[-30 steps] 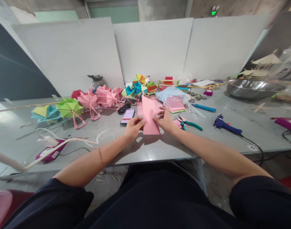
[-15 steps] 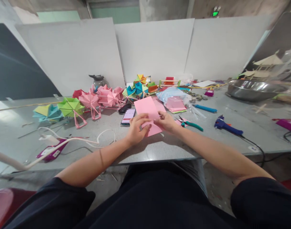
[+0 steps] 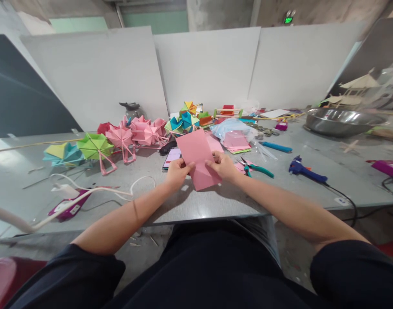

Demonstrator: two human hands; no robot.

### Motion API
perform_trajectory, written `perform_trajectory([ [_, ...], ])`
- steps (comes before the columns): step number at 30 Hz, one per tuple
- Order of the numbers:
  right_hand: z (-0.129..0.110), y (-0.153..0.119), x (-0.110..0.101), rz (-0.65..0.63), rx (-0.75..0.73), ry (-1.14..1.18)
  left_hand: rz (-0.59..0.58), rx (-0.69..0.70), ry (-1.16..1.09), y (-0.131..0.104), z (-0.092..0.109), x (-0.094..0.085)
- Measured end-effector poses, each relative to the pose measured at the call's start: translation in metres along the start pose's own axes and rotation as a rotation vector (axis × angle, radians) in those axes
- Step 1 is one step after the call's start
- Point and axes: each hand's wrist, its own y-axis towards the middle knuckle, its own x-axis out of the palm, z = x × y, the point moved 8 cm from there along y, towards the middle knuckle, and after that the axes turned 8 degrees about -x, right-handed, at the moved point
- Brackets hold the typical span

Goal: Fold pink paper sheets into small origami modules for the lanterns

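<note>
A pink sheet of paper is held up over the table, tilted, with a faint crease across it at thumb height. My left hand pinches its left edge, thumb on the face and fingers behind. On the opposite edge my right hand grips the same way. Behind the sheet, more pink paper lies partly hidden. A phone rests just beyond my left hand. Pliers with teal handles lie right of my right hand, partly over a pink scrap.
Folded paper umbrellas stand along the left back. A stack of coloured paper sits under a plastic bag. To the right are a blue glue gun, a blue cutter and a metal bowl. A white cable crosses the left side.
My left hand has shifted from lying over the paper's face to pinching its left edge. The sheet has tilted and now looks darker. My right hand keeps its hold.
</note>
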Motion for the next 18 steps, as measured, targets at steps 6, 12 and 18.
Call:
perform_trajectory([
  [6, -0.007, 0.003, -0.012, 0.050, -0.051, -0.170, -0.024, -0.025, 0.008, -0.001, 0.002, 0.001],
  [12, -0.007, 0.003, -0.011, 0.032, -0.031, -0.154, 0.020, -0.027, -0.052, 0.001, 0.000, -0.002],
  [18, -0.004, 0.003, -0.009, -0.043, -0.007, -0.184, 0.188, -0.040, -0.234, 0.018, -0.002, -0.033],
])
